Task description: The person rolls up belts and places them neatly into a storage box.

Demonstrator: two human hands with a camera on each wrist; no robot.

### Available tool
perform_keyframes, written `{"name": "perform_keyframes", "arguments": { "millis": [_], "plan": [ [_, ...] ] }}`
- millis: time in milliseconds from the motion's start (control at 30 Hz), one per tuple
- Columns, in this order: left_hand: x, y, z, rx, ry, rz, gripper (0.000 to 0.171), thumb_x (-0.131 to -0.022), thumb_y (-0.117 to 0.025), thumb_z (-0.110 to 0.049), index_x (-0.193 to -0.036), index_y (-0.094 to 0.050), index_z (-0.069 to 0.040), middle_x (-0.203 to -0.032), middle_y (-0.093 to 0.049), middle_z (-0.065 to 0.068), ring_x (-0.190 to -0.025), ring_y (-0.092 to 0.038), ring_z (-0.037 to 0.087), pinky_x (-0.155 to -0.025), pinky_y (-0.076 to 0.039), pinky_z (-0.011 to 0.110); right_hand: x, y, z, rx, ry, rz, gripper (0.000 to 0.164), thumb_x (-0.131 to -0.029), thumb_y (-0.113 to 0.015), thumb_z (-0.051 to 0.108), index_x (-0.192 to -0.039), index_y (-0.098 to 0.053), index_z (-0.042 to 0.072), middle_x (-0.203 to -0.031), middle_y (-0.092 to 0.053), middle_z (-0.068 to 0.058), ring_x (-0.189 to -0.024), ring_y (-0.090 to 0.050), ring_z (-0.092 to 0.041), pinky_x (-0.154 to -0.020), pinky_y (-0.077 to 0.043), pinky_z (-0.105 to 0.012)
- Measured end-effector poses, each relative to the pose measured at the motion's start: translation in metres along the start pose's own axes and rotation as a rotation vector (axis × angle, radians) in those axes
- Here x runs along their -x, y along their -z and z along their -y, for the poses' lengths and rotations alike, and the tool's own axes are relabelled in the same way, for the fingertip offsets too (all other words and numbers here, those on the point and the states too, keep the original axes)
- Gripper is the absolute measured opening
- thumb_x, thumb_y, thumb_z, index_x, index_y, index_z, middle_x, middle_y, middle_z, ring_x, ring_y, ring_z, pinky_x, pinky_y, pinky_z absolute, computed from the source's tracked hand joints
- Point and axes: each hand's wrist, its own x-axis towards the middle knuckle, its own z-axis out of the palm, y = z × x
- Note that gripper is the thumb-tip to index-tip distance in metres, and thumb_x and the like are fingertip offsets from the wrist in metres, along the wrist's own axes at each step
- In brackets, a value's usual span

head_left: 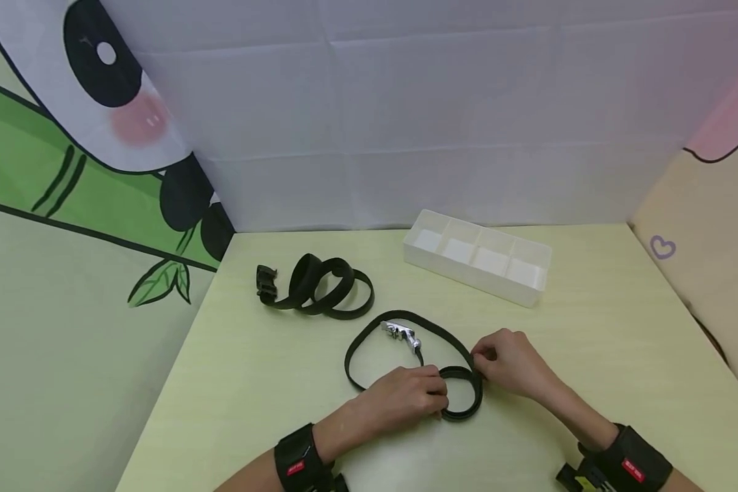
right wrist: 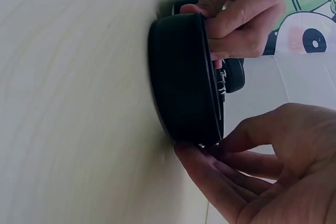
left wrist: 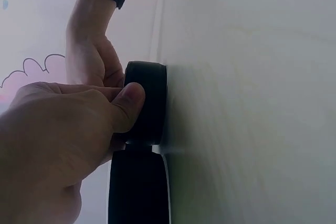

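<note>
A black belt (head_left: pixel 406 314) with a silver metal buckle (head_left: pixel 402 335) stands on its edge on the table, in a wide loop with a smaller coil at its near right. The left hand (head_left: pixel 406 393) pinches the left side of that coil; in the left wrist view its thumb lies on the strap (left wrist: pixel 149 121). At the coil's right side, the right hand (head_left: pixel 510 362) pinches the strap between thumb and fingers. Seen from the right wrist, the coiled strap (right wrist: pixel 178 72) spans the gap between the left hand (right wrist: pixel 244 17) and the right hand (right wrist: pixel 294 156).
Behind the belt at the left lies a second black strap (head_left: pixel 307 280), loosely coiled, with a black plastic buckle (head_left: pixel 266 281). A translucent box (head_left: pixel 467 273) with several compartments stands at the back of the pale table (head_left: pixel 221 383). A white printed cloth (head_left: pixel 406 116) hangs behind.
</note>
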Motion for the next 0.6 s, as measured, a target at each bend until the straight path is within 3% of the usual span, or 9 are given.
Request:
{"name": "perform_keyframes", "arguments": {
  "millis": [400, 600],
  "plan": [
    [-0.003, 0.002, 0.002, -0.032, -0.012, 0.014, 0.007, -0.102, -0.083, -0.037, -0.099, -0.085, -0.03, -0.106, -0.078, -0.02, -0.107, -0.068, 0.002, -0.086, -0.058, 0.012, -0.009, 0.0, 0.005, 0.037, 0.062, -0.026, 0.018, -0.096, -0.077, 0.002, -0.088, -0.089, 0.013, -0.081, -0.083, 0.006, -0.065, -0.06, 0.0, -0.058, -0.046, -0.02],
    [-0.005, -0.002, 0.005, 0.002, -0.004, 0.024, 0.008, -0.102, -0.084, -0.036, -0.097, -0.083, -0.029, -0.105, -0.078, -0.019, -0.106, -0.068, 0.002, -0.086, -0.058, 0.013, -0.013, -0.006, 0.008, 0.021, 0.103, -0.006, 0.013, -0.098, -0.08, 0.005, -0.094, -0.09, 0.011, -0.089, -0.086, 0.003, -0.078, -0.07, -0.002, -0.065, -0.051, -0.02]
  ]
}}
